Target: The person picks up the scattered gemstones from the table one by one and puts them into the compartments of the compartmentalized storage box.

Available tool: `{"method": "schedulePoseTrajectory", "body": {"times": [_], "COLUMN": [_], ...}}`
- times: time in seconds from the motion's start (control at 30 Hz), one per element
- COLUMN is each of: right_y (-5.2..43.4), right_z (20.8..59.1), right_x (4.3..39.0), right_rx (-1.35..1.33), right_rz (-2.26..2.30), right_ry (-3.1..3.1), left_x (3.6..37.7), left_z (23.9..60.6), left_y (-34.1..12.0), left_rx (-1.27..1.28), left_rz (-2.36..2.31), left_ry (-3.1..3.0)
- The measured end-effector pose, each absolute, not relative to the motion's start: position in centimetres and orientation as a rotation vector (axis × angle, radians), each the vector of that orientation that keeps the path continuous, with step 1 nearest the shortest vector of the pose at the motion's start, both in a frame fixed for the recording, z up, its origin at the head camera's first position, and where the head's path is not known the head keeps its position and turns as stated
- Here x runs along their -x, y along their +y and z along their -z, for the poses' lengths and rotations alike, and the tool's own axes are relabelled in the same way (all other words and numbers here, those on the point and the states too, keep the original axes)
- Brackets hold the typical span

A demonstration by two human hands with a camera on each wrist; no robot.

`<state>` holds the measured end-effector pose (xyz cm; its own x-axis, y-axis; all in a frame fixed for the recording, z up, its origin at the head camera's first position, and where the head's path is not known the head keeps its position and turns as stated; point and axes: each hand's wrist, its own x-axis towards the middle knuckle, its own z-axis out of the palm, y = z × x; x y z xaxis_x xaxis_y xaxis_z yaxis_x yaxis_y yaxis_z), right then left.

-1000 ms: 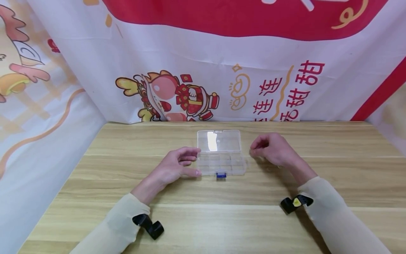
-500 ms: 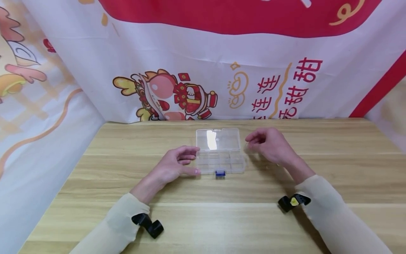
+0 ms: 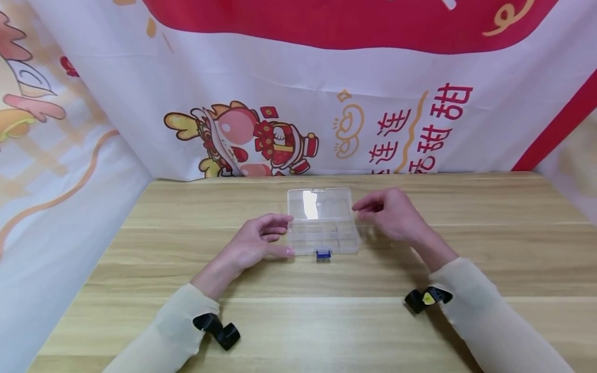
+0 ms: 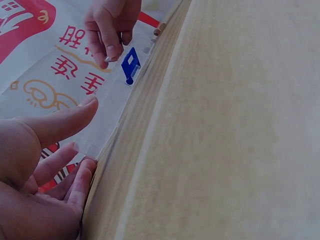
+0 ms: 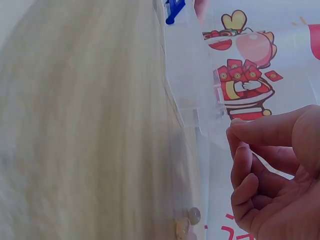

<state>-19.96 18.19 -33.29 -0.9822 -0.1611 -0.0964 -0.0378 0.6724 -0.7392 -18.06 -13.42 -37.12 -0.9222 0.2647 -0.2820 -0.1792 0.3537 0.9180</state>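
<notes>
Box [image 3: 323,237], clear plastic and divided into small compartments, lies open between two hands on the wood-grained bench [image 3: 298,326]. We see its lid [image 3: 330,204] laid back toward the far side, a white reflection across it, and a blue clasp [image 3: 323,255] at the near edge.

At the box's left end we find the left hand [image 3: 255,241]. Its fingers are loosely extended, with the thumb well apart from them; the thumb reaches the near left corner and the index finger the left side, by the line where lid and base meet.

The right hand [image 3: 394,213] is on the other side, its fingertips just beside the lid's right edge. Its thumb and index finger are drawn together at the tips and the other fingers are bent; we cannot tell whether anything small is pinched between them. Below that hand, in the right wrist view, we make out a small round bead [image 5: 194,216] on the bench and a brownish piece [image 5: 183,228] next to it.

Both arms wear pale sleeves [image 3: 158,326], and we see a black wrist camera [image 3: 228,335] on the left one. Behind the bench hangs a white and red cloth [image 3: 280,65], printed with a cartoon figure [image 3: 240,137] and red characters [image 3: 434,140].
</notes>
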Motion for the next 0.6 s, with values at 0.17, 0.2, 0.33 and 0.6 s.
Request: {"method": "schedulePoseTrajectory", "body": {"times": [0.17,0.2,0.33,0.6], "right_y": [17.6,17.4,16.9,15.8], "right_z": [33.4,33.4,33.2,32.7], "right_x": [19.7,19.7,19.5,19.8], "right_rx": [0.161,0.166,0.185,0.205], "right_rz": [1.217,1.219,1.228,1.270], "right_ry": [2.706,2.704,2.703,2.668], "left_x": [18.0,18.0,18.0,18.0], "left_z": [37.1,37.1,37.1,37.0], "left_y": [-13.4,-13.3,-13.3,-13.4], "left_rx": [-0.083,-0.084,-0.094,-0.098], "left_rz": [-1.596,-1.595,-1.591,-1.588], "left_ry": [2.230,2.229,2.233,2.246]}}
